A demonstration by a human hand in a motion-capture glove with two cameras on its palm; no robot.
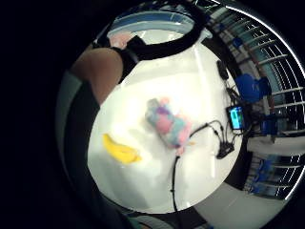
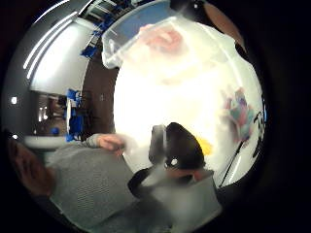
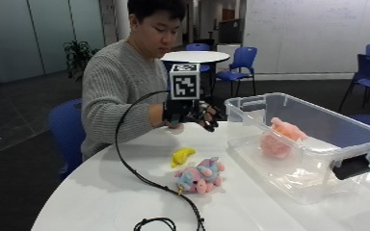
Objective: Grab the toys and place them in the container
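Gloved right hand (image 3: 188, 115) raised above the table (image 3: 95, 192), forearm level, palm turned down toward the tabletop. Fingers (image 3: 205, 121) hang relaxed, slightly spread, gripping nothing. Hand sits between the person's chest and the near end of the bin (image 3: 339, 144), clear of both.

Banana toy (image 3: 182, 156) lies on the table below and in front of the hand. Pastel plush (image 3: 201, 175) lies just beside it, toward the table's near edge; not clear whether the two touch. Pink plush (image 3: 280, 137) already inside the clear bin, against its far wall.

Palm view confirms banana toy (image 1: 120, 150) and pastel plush (image 1: 167, 125) apart on the white top.

No brand or legible writing on toys or bin.
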